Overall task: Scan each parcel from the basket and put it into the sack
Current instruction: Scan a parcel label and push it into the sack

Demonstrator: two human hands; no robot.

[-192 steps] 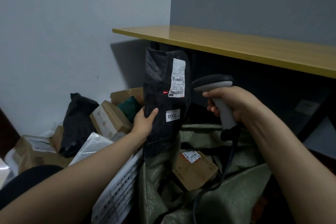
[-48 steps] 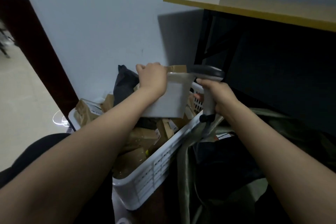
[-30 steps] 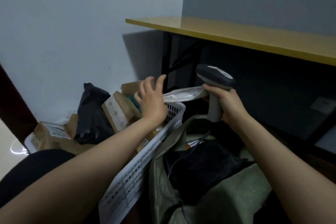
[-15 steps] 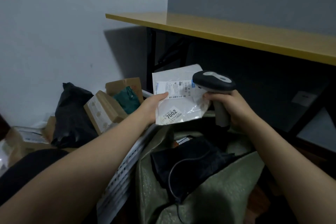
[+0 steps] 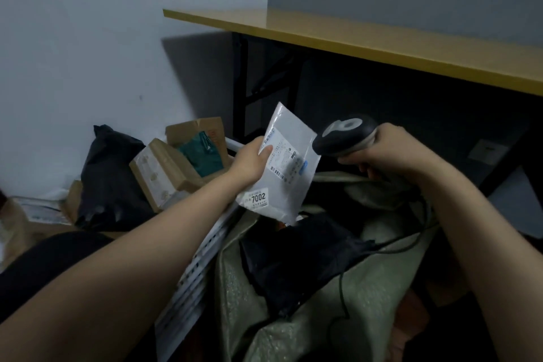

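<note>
Two hands clamped: left (image 5: 249, 161) on parcel (image 5: 286, 182) (long axis near-upright, label facing camera), right (image 5: 388, 153) on scanner (image 5: 343, 138).

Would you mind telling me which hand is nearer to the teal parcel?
Left. The left hand, holding the white parcel, is just beside the teal parcel; the right hand, gripping the scanner, is farther off, beyond the white parcel.

Down low now: the pale floor (image 5: 517, 206) shows beneath the yellow-topped table with black legs (image 5: 382, 35). Standing on it are the white slatted plastic basket (image 5: 202, 258) and the olive-green woven sack (image 5: 308, 320), side by side and touching — basket on the left, sack mouth gaping upward.
</note>
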